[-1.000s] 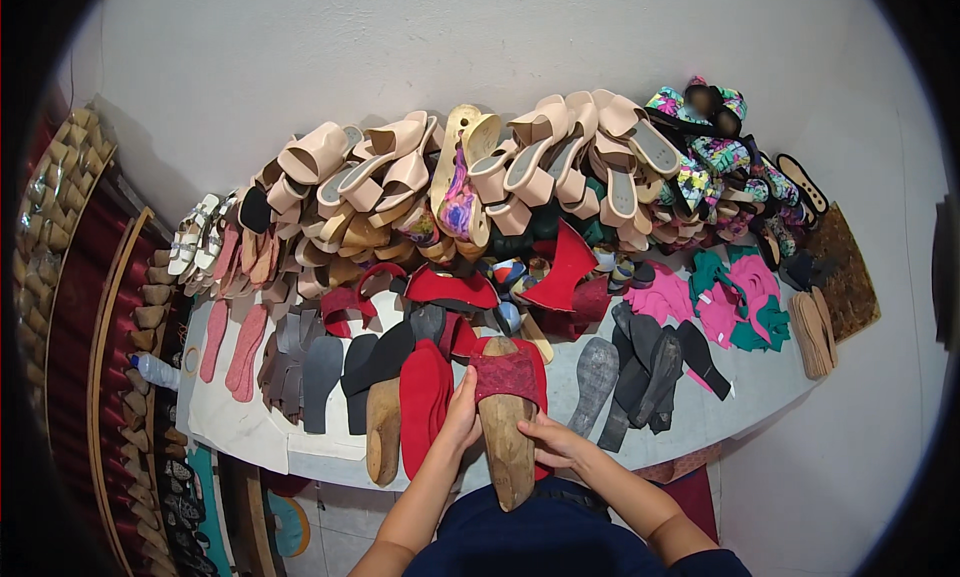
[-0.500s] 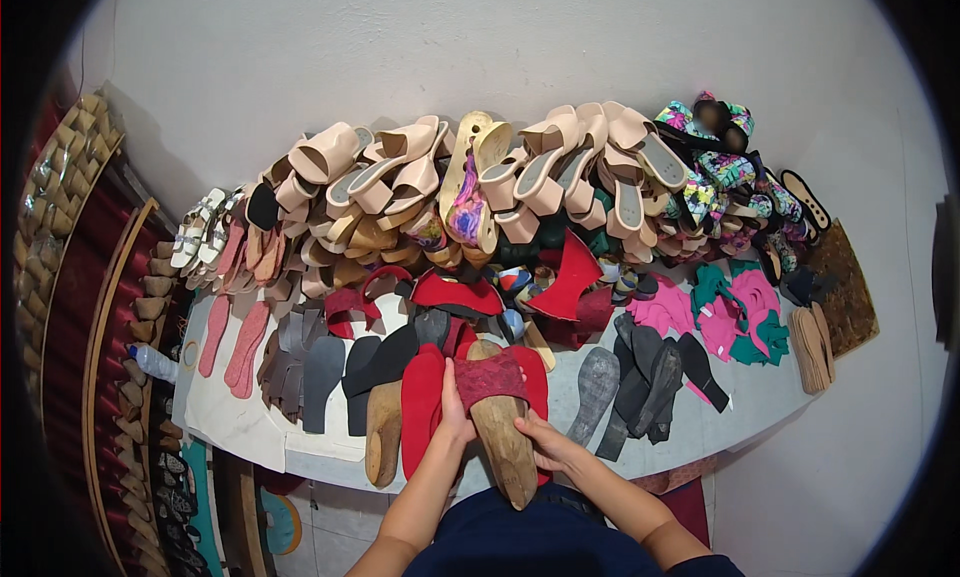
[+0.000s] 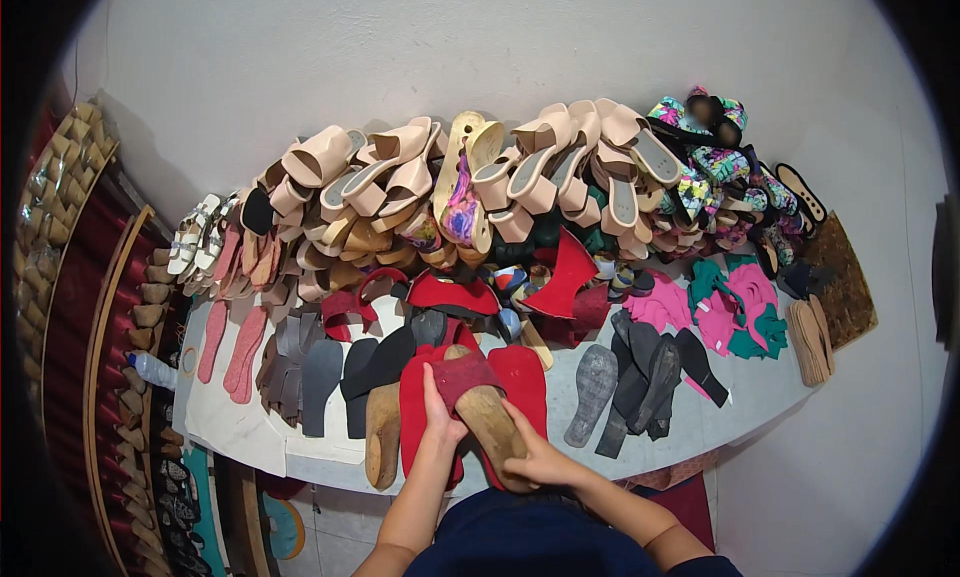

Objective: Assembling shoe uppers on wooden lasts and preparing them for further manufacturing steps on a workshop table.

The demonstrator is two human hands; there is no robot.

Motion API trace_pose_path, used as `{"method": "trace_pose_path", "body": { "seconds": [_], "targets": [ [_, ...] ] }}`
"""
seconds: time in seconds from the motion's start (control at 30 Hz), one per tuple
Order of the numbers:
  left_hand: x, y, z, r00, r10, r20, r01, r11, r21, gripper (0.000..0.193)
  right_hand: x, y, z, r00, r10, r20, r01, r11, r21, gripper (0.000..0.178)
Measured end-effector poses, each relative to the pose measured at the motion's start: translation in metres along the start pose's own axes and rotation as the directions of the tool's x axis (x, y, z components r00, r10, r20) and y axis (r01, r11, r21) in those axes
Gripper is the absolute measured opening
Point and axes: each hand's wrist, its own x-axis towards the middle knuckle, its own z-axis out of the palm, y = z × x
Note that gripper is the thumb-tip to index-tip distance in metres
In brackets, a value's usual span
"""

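A wooden shoe last point(image 3: 488, 417) is tilted over the table's front edge between my two hands. Around its upper part lies a dark red patterned shoe strap point(image 3: 468, 379). My left hand point(image 3: 441, 405) grips the last along the strap's left side, its fingers partly hidden. My right hand point(image 3: 540, 459) is closed around the lower end, thumb on top. Under and beside the last are red sole pieces point(image 3: 524, 385), partly covered by it. A second wooden last point(image 3: 382, 439) lies just left of them, sole pieces and last all on the pale table.
Beige heeled sandals point(image 3: 540, 167) are piled along the wall, with colourful patterned ones point(image 3: 715, 162) at right. Grey and black soles point(image 3: 596, 395), pink and green cut pieces point(image 3: 712, 317) and pink insoles point(image 3: 245, 357) cover the table point(image 3: 690, 452). A rack of lasts point(image 3: 135, 427) stands at left.
The last has turned, its top end swinging left and its lower end moving slightly up. My right hand has slid down to the lower end; my left hand has shifted slightly left.
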Motion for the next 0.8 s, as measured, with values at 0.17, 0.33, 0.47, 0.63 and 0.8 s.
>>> {"method": "trace_pose_path", "body": {
  "seconds": [0.17,0.33,0.47,0.63,0.8],
  "targets": [
    [0.012,0.034,0.003,0.996,0.076,-0.045,-0.076,0.997,-0.005,0.067,-0.005,-0.027,-0.038,0.962,0.041,0.27,-0.082,0.986,0.143,0.082],
    [0.018,0.056,-0.009,0.981,0.194,0.004,-0.193,0.979,-0.058,0.067,-0.022,-0.028,-0.061,0.96,0.158,0.233,-0.262,0.805,0.532,0.081],
    [0.01,0.065,-0.007,0.981,0.189,0.05,-0.182,0.975,-0.128,0.069,-0.036,-0.019,-0.073,0.97,0.238,-0.048,-0.173,0.817,0.55,0.081],
    [0.004,0.055,0.008,0.988,0.102,0.112,-0.082,0.981,-0.174,0.072,-0.035,0.027,-0.064,0.916,0.228,-0.329,-0.102,0.928,0.357,0.075],
    [0.01,0.041,0.021,0.969,0.033,0.246,0.023,0.975,-0.219,0.074,-0.037,0.075,-0.045,0.841,0.181,-0.509,-0.145,0.983,0.111,0.074]
  ]
}}
